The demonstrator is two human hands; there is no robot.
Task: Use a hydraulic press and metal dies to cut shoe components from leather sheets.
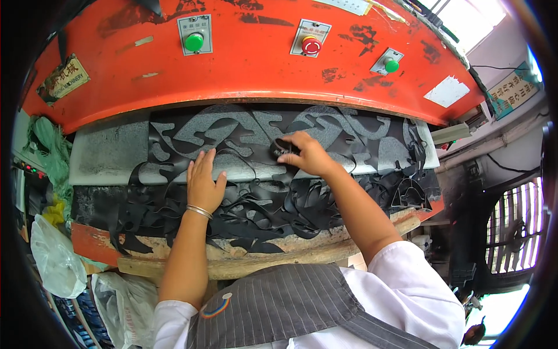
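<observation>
A cloudy plastic bag [58,259] on the left hides what's in it. The left hand [205,179], thumb spread wide, is at the black sheet [170,118], which has many shapes cut out already but isn't off the white board [103,148] yet. Next, the right hand [312,155] pinches a dark round thing [281,148].

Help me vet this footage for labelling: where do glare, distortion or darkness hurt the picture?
Head view: upper-right window glares white; the lower edge of the red machine bows, likely fisheye distortion; black scraps merge in dark tones; the picture's rim falls to black; the left hand and right hand look fairly sharp.
</observation>
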